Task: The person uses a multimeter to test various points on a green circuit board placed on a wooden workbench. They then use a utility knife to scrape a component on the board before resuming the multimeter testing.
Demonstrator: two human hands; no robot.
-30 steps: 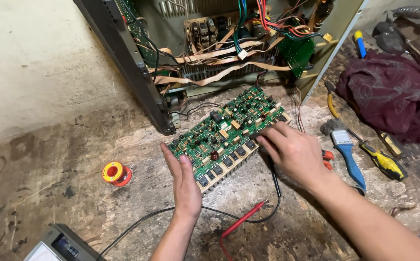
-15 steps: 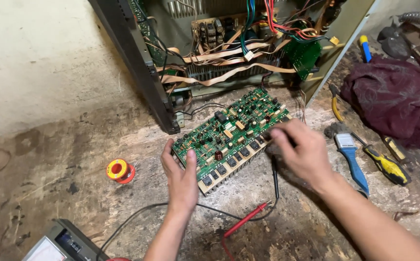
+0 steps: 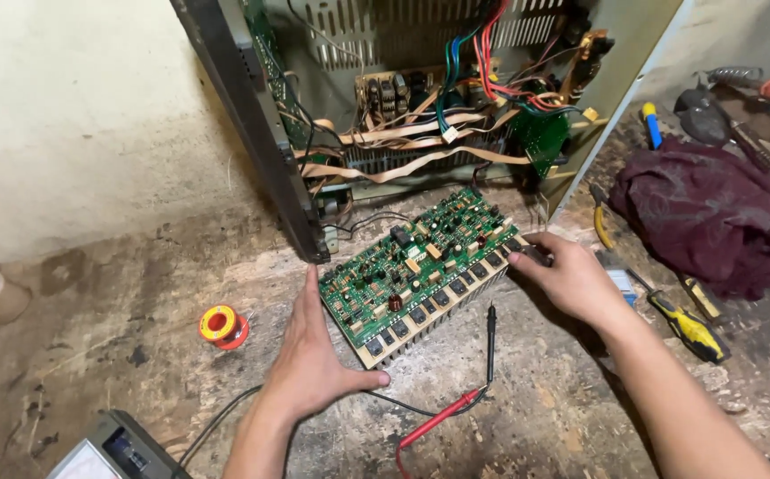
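Green rectangular circuit board [image 3: 420,266], densely packed with components, lies flat and diagonal on the worn floor. Pale finned heatsink underneath it.

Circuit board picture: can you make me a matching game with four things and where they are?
Things:
1. circuit board
2. solder spool
3. dark red cloth
4. yellow-handled screwdriver

Places:
A. far right, crumpled on the floor
B. between the left hand and right hand
C. alone on the floor, left of the left hand
D. just right of the right hand

Pairs: 1-B, 2-C, 3-A, 4-D
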